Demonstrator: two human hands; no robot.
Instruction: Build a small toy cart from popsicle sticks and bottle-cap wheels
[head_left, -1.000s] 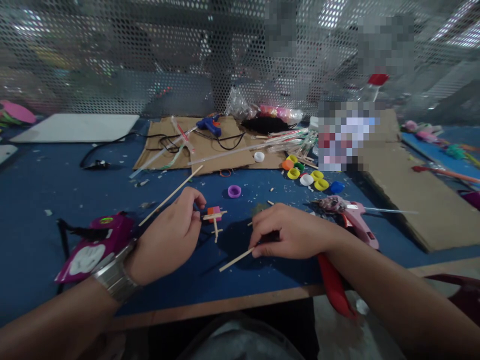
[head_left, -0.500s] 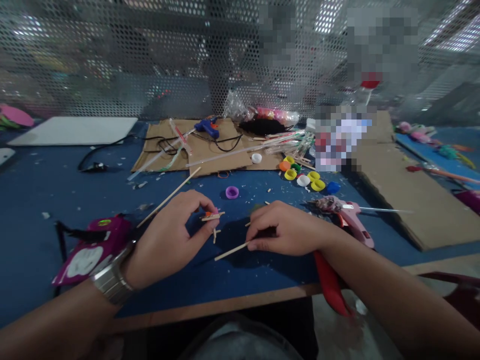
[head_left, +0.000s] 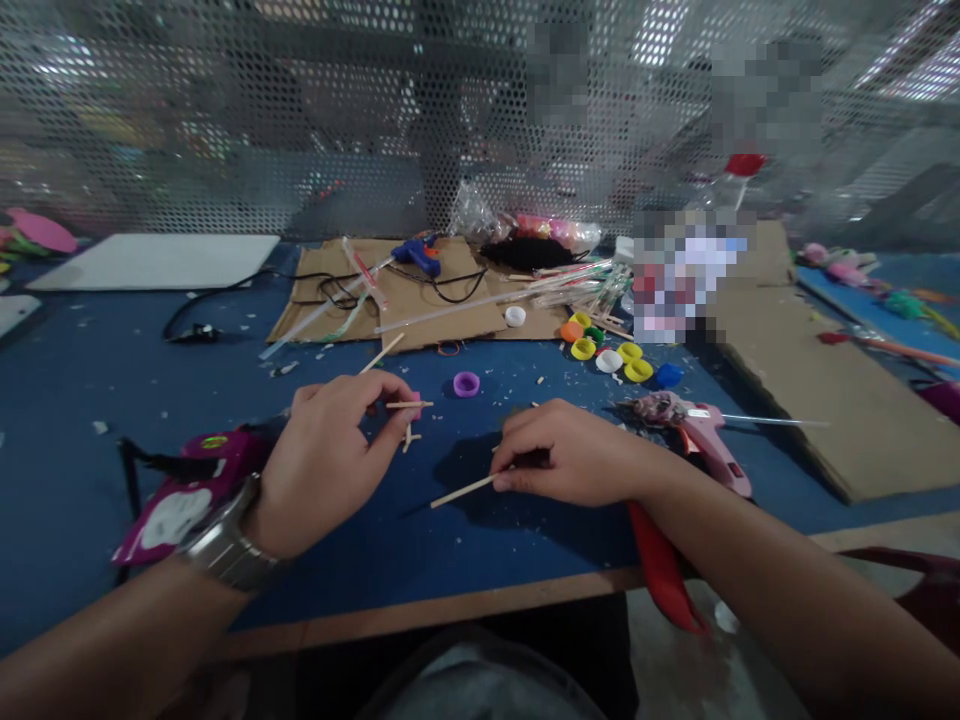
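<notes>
The left hand [head_left: 326,465] pinches a small stick-and-block assembly [head_left: 418,404] between nearly closed thumb and fingertips, while the right hand's [head_left: 570,455] closed fingertips grip a thin wooden stick [head_left: 461,491] near one end, seemingly leaving its length free leftward of them.

No readable text; white label [head_left: 702,412] on pink glue gun [head_left: 715,445] perhaps printed, too small to tell.

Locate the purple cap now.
In the head view, the purple cap sits just left of picture centre on the blue table, beyond and between the left hand and right hand.
</notes>
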